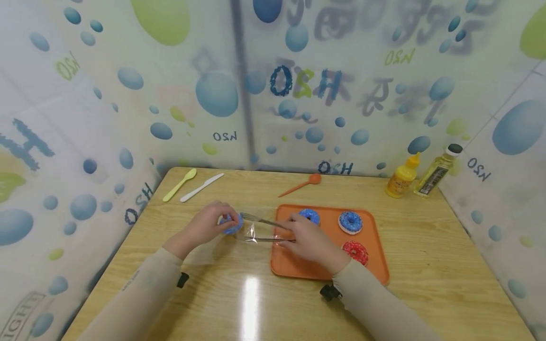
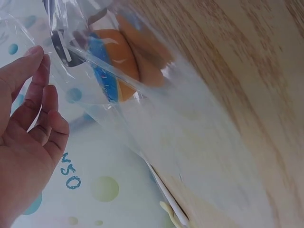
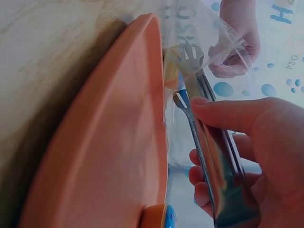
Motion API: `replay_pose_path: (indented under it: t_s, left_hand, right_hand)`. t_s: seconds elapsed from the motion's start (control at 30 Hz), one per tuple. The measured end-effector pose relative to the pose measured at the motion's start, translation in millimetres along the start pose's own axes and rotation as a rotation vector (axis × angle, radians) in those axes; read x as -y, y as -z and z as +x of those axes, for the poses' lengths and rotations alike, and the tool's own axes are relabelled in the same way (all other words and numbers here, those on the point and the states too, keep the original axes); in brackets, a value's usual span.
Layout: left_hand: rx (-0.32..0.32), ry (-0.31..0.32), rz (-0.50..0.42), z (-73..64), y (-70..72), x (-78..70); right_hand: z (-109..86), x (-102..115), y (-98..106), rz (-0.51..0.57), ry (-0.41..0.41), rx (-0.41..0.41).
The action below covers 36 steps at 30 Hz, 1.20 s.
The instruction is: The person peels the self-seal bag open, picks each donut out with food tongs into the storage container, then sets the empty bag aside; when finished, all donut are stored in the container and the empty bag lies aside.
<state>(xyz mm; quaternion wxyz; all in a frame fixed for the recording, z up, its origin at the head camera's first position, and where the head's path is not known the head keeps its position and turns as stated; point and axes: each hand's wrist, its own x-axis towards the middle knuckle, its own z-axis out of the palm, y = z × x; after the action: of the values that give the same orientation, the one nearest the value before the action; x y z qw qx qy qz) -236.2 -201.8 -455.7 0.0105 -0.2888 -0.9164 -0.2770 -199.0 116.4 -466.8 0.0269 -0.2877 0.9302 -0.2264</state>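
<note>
My left hand (image 1: 206,221) pinches the edge of a clear plastic bag (image 2: 190,152) between thumb and forefinger. Inside the bag lies a blue-iced doughnut (image 2: 118,64), its brown side showing in the left wrist view. From the right, metal tongs (image 3: 213,152) reach into the bag, their tips beside the doughnut and spread apart. My right hand (image 1: 313,239) grips the tongs, thumb on one arm and fingers round the other. Below that hand is an orange tray (image 1: 294,268) bearing two blue-iced doughnuts (image 1: 350,222) and a red-iced doughnut (image 1: 356,252), partly covered by the right forearm.
A yellow-green spoon (image 1: 179,186) and a white knife (image 1: 202,188) lie at the back left of the wooden table (image 1: 213,308). Behind the tray lies an orange spoon (image 1: 314,179). A yellow squeeze bottle (image 1: 400,180) and an oil bottle (image 1: 436,173) stand at the back right.
</note>
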Motion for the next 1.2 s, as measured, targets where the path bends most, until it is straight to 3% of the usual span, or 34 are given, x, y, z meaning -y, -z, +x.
replay_pose_path:
  t_s: [0.57, 1.0, 1.2]
  left_hand:
    - [-0.009, -0.007, 0.024, 0.0, -1.3, 2.6]
    - [0.002, -0.003, 0.013, -4.5, -1.8, 4.2]
    - [0.001, -0.006, 0.016, -5.9, -1.1, 4.7]
  right_hand:
    - [16.0, 3, -7, -0.020, 0.018, -0.008]
    - [-1.5, -5, -8, 0.016, 0.067, -0.048]
    - [-16.6, -12, -2, 0.053, 0.038, -0.060]
